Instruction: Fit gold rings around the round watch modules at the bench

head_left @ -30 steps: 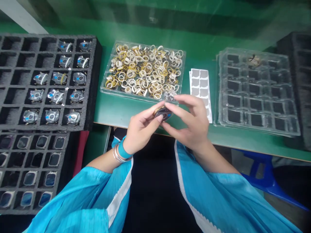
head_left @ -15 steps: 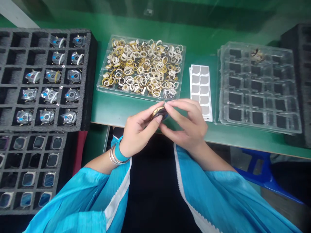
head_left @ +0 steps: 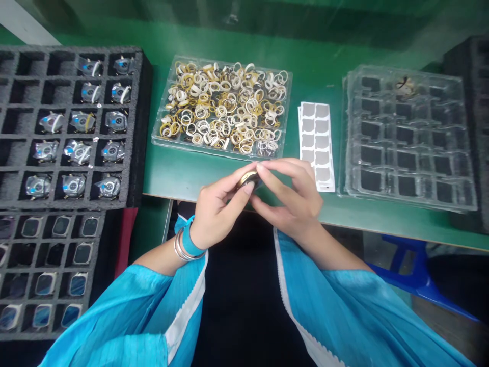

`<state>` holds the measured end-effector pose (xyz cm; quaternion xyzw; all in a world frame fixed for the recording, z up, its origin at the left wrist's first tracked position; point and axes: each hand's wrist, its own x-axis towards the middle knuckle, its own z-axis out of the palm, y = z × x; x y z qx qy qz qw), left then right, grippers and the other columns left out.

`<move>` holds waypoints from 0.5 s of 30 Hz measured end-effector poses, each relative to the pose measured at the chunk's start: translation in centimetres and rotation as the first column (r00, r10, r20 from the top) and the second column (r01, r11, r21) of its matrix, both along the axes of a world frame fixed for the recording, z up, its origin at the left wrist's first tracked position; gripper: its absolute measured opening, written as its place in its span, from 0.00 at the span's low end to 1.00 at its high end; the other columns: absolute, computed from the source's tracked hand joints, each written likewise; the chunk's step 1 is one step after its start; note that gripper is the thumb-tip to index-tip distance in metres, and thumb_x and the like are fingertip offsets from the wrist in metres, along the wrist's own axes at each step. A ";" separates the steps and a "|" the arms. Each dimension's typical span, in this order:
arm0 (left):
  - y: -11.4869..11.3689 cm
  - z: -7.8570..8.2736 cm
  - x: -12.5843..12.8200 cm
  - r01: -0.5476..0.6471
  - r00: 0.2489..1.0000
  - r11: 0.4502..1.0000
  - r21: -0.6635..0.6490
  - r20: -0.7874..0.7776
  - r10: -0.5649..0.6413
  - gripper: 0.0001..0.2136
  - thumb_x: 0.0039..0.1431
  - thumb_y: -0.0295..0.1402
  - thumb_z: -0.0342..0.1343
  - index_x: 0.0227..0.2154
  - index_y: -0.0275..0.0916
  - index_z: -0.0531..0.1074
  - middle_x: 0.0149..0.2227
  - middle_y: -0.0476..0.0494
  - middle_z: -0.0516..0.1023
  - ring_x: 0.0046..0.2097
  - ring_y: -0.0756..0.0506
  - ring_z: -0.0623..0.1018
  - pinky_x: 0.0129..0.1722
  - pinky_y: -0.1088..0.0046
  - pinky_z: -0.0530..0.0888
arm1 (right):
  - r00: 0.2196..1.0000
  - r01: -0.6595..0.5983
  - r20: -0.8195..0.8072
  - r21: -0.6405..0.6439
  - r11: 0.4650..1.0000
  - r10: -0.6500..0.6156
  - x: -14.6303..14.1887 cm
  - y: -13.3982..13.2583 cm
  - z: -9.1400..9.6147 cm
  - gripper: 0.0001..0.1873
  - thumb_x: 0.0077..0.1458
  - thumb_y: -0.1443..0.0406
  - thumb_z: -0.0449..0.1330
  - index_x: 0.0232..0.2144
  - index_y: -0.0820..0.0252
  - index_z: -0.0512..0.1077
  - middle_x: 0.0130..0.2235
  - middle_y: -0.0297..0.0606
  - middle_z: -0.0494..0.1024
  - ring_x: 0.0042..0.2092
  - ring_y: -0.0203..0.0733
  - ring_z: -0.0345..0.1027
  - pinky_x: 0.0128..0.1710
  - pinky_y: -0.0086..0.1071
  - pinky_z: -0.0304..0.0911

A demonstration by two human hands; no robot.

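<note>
A black foam tray [head_left: 135, 127] is set at 9 o'clock. At 12 o'clock, a round gold-rimmed piece [head_left: 248, 179], probably a watch body, is pinched by the closed fingers of the left hand [head_left: 219, 214] and right hand [head_left: 292, 201]. A grey sticker sheet [head_left: 315, 148] lies at 1 o'clock.

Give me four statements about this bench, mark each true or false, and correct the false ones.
1. The left hand and right hand both hold a round gold-rimmed part. True.
2. The clear tray of rings lies to the right of the sheet of grey pads. False: it lies to the left of the sheet.
3. A blue wristband and metal bangles sit on the left wrist. True.
4. Every cell of the upper black foam tray is filled. False: many cells are empty, mostly toward its top left.
</note>
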<state>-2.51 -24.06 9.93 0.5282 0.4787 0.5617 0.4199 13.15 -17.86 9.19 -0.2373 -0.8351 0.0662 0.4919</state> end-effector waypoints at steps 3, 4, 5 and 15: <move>0.1 -0.4 -0.1 0.011 1.000 0.999 0.036 -0.023 -0.010 0.15 0.67 0.34 0.56 0.55 0.44 0.72 0.53 0.48 0.74 0.54 0.44 0.76 0.56 0.71 0.75 | 0.998 -0.061 -0.027 -0.092 0.994 0.059 0.3 0.0 0.0 0.23 0.59 0.67 0.65 0.56 0.54 0.70 0.49 0.43 0.73 0.49 0.50 0.70 0.50 0.48 0.69; 0.2 -0.5 -0.1 0.017 1.000 0.999 0.033 -0.016 -0.016 0.15 0.68 0.34 0.55 0.55 0.44 0.72 0.54 0.47 0.74 0.55 0.44 0.75 0.57 0.70 0.75 | 0.994 -0.098 -0.056 -0.183 0.978 0.089 0.5 0.0 -0.1 0.23 0.60 0.65 0.65 0.57 0.53 0.69 0.50 0.43 0.73 0.51 0.51 0.69 0.51 0.48 0.68; 0.3 -0.6 -0.1 0.024 1.000 0.999 0.026 0.001 -0.024 0.15 0.68 0.34 0.54 0.56 0.44 0.71 0.55 0.46 0.73 0.56 0.43 0.74 0.56 0.70 0.75 | 0.988 -0.140 -0.103 -0.295 0.945 0.115 0.7 0.1 -0.1 0.24 0.60 0.62 0.65 0.58 0.53 0.69 0.52 0.42 0.72 0.52 0.51 0.68 0.52 0.47 0.68; 1.5 -1.6 1.0 0.227 0.884 0.972 -0.065 0.432 -0.178 0.12 0.68 0.36 0.55 0.52 0.46 0.74 0.56 0.44 0.72 0.54 0.43 0.75 0.45 0.77 0.79 | 0.949 -0.240 -0.299 -0.483 0.842 0.099 0.2 0.5 -1.2 0.03 0.62 0.66 0.62 0.34 0.57 0.72 0.35 0.36 0.75 0.39 0.43 0.68 0.43 0.40 0.65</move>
